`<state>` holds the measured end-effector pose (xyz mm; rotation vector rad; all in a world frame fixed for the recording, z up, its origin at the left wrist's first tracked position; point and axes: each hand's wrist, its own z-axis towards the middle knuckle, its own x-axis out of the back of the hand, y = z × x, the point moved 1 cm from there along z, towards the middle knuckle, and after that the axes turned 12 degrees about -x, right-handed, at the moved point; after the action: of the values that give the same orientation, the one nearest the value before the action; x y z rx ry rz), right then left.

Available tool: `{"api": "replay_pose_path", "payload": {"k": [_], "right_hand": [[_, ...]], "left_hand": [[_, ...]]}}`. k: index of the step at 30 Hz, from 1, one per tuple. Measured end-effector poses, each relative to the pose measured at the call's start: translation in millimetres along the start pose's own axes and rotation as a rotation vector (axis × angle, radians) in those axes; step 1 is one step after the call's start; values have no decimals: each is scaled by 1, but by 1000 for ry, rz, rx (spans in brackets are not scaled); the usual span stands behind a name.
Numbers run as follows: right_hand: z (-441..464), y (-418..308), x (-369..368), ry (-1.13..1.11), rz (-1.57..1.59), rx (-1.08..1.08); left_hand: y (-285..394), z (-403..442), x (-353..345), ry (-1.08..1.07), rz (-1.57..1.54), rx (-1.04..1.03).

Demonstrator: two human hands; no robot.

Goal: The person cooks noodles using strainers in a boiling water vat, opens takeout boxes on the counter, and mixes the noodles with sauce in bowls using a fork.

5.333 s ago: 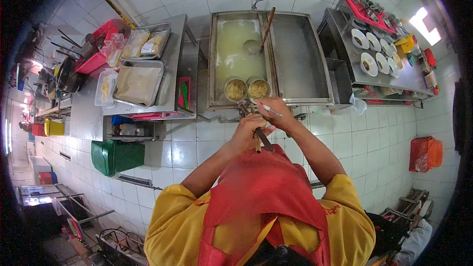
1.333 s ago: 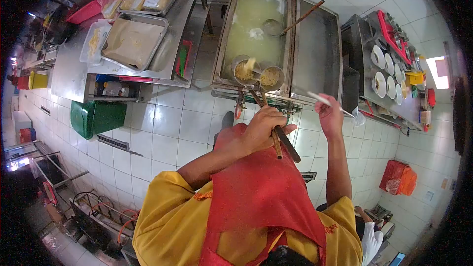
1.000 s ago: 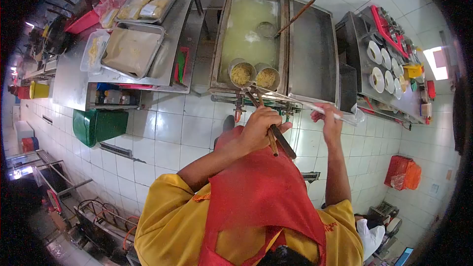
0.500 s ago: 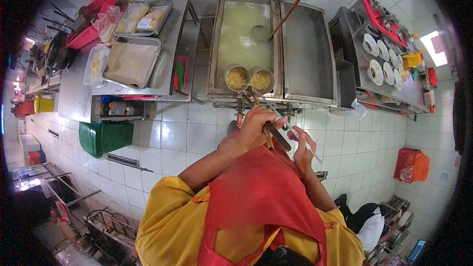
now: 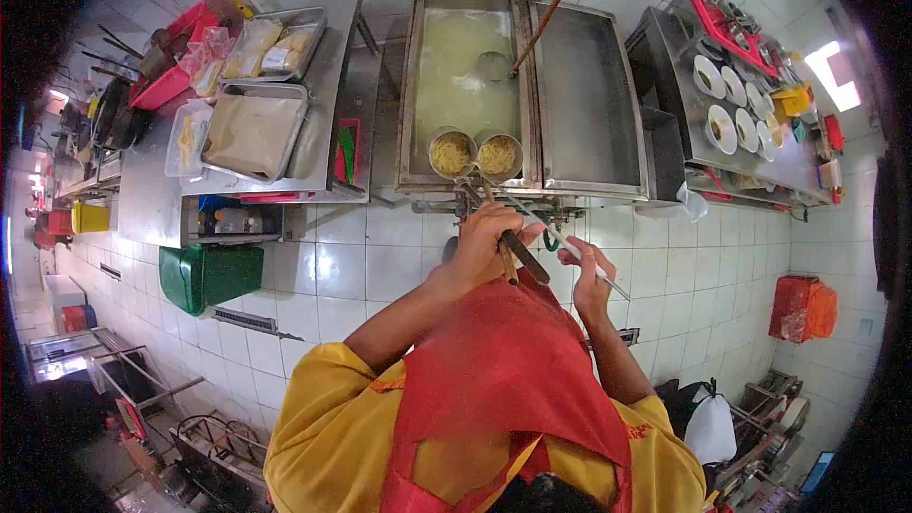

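Observation:
My left hand (image 5: 488,236) is wrapped round the wooden handles (image 5: 525,258) of two noodle strainers. The left strainer (image 5: 432,158) and the right strainer (image 5: 519,165) sit side by side over the front edge of the cloudy cooking vat (image 5: 408,123). Yellow noodles (image 5: 449,154) lie in both. Pinched in my right hand (image 5: 591,277) is a pair of pale chopsticks (image 5: 608,282), slanting up and left toward the strainers. Their tips are hard to make out near the rim of the right strainer.
Another strainer (image 5: 493,66) with a wooden handle rests in the vat, beside a second basin (image 5: 589,95). Metal trays (image 5: 255,131) stand on the left table. White bowls (image 5: 721,129) and a red tray (image 5: 730,33) are on the right table. A green bin (image 5: 204,275) stands lower left.
The view has shifted slightly. Both hands keep their grips, and the strainers stay at the vat's front edge. The chopsticks have moved only a little.

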<state>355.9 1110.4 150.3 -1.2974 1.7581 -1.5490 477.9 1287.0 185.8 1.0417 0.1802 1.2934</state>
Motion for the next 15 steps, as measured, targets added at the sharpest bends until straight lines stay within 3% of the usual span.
{"api": "replay_pose_path", "payload": {"k": [9,11,13,15], "right_hand": [[7,15,-7,117,176,-26],[8,8,-14,36,37,-88],[10,13,-18,14,102,-129],[11,9,-18,3,384,-180]], "left_hand": [[-5,1,12,119,-128,46],[-9,-3,12,115,-126,52],[-7,-6,10,92,-150,94],[-9,-7,9,95,-120,39]]}}
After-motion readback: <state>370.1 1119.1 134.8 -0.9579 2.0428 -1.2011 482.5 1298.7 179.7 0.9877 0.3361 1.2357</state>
